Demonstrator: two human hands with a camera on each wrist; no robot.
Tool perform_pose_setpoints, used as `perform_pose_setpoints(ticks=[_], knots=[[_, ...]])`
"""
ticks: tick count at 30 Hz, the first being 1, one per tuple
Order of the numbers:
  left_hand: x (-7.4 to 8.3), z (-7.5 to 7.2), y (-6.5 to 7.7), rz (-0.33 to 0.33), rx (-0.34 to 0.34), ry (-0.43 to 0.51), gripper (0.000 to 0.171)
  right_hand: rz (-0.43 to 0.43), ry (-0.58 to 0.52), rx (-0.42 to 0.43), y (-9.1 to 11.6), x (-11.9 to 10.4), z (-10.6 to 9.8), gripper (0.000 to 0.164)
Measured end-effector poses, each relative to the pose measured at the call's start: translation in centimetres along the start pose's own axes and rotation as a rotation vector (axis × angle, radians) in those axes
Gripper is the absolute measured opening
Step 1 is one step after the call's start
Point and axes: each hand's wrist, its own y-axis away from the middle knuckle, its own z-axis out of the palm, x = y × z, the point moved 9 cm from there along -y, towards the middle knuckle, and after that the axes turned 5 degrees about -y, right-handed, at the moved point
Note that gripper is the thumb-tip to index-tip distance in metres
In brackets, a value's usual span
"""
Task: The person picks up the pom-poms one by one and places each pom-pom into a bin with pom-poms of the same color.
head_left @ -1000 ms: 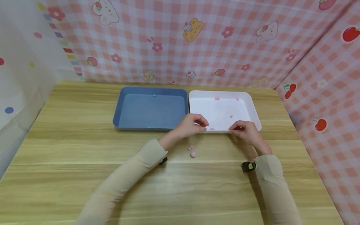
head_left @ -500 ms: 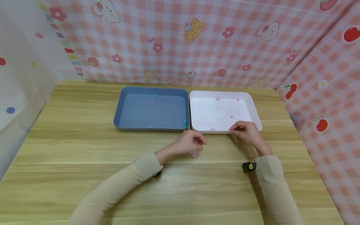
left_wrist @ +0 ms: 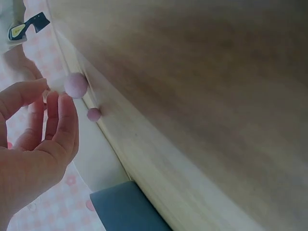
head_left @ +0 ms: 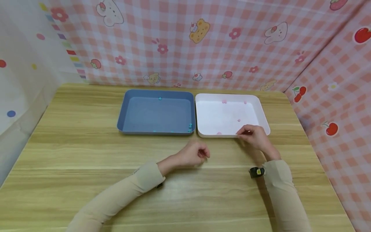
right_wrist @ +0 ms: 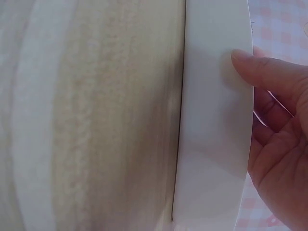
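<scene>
My left hand [head_left: 189, 154] is over the wood table in front of the two trays, its thumb and fingers loosely curved. In the left wrist view, its fingertips are right beside a larger pink ball [left_wrist: 76, 85]. A smaller pink ball [left_wrist: 94, 114] lies just past it; in the head view the hand hides both. My right hand [head_left: 253, 135] grips the front rim of the white tray [head_left: 203, 136] near its right corner. In the right wrist view the thumb [right_wrist: 255, 67] presses the tray's outer wall, with the other fingers behind the rim.
Several pink balls lie inside the white tray, one being a small ball [head_left: 239, 120] near its middle. The blue tray [head_left: 156, 132] stands close to its left, with several teal balls [head_left: 190, 126] inside. A pink checked cloth [head_left: 174, 38] hangs behind the table.
My left hand has moved from the white tray's front left corner back toward me, over the pink balls on the table. The right hand keeps its grip on the rim.
</scene>
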Motion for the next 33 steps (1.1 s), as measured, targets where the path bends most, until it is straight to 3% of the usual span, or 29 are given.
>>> perform_pose_setpoints(ticks=[5, 19, 33], knots=[[0.1, 0.0, 0.1, 0.008, -0.008, -0.057, 0.02, -0.002, 0.0, 0.002, 0.0, 0.0, 0.0, 0.012], [1.2, 1.2, 0.3, 0.15, -0.051, -0.308, 0.025, -0.03, -0.016, 0.01, 0.0, -0.5, 0.1, 0.012], [1.2, 1.5, 0.5, 0.122, -0.129, -0.347, 0.022, -0.035, -0.018, 0.011, 0.0, -0.6, 0.0, 0.013]])
